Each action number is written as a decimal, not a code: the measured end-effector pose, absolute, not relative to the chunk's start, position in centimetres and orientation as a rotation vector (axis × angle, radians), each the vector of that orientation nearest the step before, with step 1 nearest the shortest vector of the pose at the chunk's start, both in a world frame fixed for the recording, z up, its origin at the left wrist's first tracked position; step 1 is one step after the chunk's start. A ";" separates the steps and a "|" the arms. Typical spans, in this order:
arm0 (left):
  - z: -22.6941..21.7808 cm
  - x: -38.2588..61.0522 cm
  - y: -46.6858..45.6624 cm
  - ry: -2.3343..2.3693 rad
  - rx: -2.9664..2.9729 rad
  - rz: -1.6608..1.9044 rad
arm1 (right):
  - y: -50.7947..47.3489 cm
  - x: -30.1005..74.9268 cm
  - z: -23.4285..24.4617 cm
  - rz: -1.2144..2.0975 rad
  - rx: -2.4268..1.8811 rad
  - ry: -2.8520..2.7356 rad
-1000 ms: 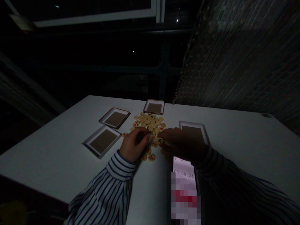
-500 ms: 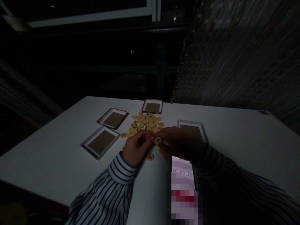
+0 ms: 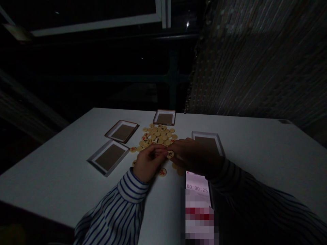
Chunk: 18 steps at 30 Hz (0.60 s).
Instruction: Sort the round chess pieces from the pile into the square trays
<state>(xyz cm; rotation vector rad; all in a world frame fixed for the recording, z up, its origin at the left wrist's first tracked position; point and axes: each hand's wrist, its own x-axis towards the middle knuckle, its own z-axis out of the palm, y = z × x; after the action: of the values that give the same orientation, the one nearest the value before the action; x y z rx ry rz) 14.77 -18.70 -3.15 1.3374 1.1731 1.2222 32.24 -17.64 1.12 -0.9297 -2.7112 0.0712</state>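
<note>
Discs (image 3: 158,133) smooth, wood-like (tabletop (image 3: 71,149) matt); sleeves (image 3: 114,211) cloth.

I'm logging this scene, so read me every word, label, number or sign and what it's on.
"00:00:25" on the phone; its other text is too small.
Black sign on the held disc: too blurred to read.
Red sign on the foremost disc: too blurred.
Signs on the piled discs: too small.

Forearms (image 3: 109,212) forward and inward, left hand (image 3: 148,162) and right hand (image 3: 195,154) close together, left fingers (image 3: 156,147) in a curl.
</note>
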 end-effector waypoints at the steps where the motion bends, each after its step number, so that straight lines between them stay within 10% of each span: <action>1: -3.2 14.8 -18.7 1.164 1.331 1.222 | -17.7 32.3 1.2 0.070 -0.936 -2.713; 18: -2.7 14.9 -18.5 1.238 1.372 1.267 | -17.7 34.1 2.0 0.086 -0.913 -2.636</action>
<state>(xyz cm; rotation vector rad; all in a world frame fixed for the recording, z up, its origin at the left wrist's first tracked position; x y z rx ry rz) 14.88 -18.48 -2.73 1.3719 1.2379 1.2672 34.10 -17.71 2.04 -0.9127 -2.6355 0.0857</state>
